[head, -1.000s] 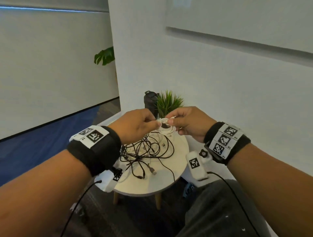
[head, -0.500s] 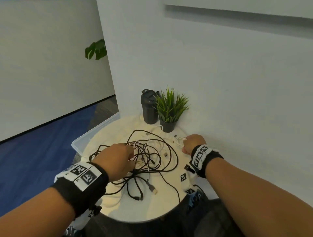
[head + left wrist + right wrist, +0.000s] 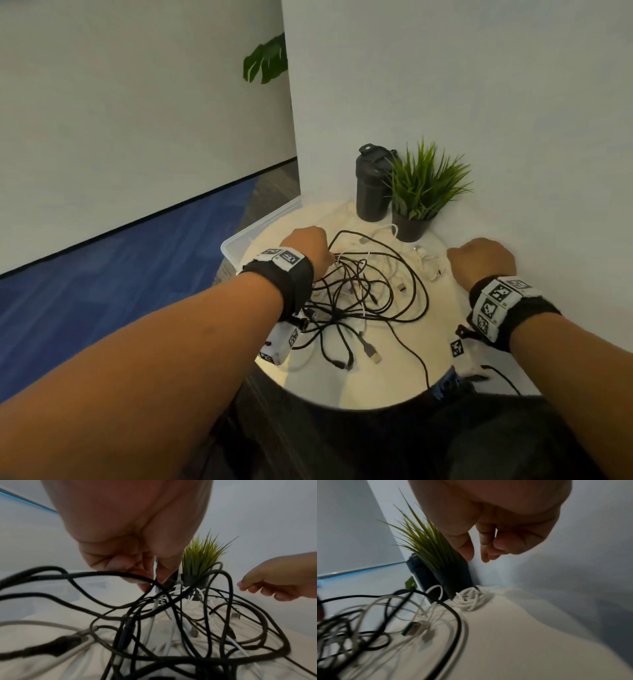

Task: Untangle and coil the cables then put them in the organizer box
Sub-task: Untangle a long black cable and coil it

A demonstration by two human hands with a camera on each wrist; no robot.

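A tangle of black and white cables [image 3: 359,301] lies on the round white table [image 3: 387,383]. My left hand [image 3: 308,250] is at the tangle's far left side. In the left wrist view it [image 3: 154,577] pinches a white cable [image 3: 155,566] between thumb and fingers, with black loops [image 3: 171,609] draped below. A coiled white cable [image 3: 428,265] lies by itself near the plant pot, also in the right wrist view [image 3: 472,600]. My right hand [image 3: 479,260] hovers right of the coil, fingers [image 3: 469,550] loosely curled and holding nothing. The clear organizer box [image 3: 246,236] sits off the table's left edge.
A dark bottle [image 3: 373,185] and a potted grass plant [image 3: 421,192] stand at the back of the table against the white wall. Blue carpet [image 3: 120,274] lies to the left. My dark trouser legs are under the table's near edge.
Both hands held the white coil in the air a second ago. The right hand laid it on the table and let go. The left hand went into the tangle and took a white cable.
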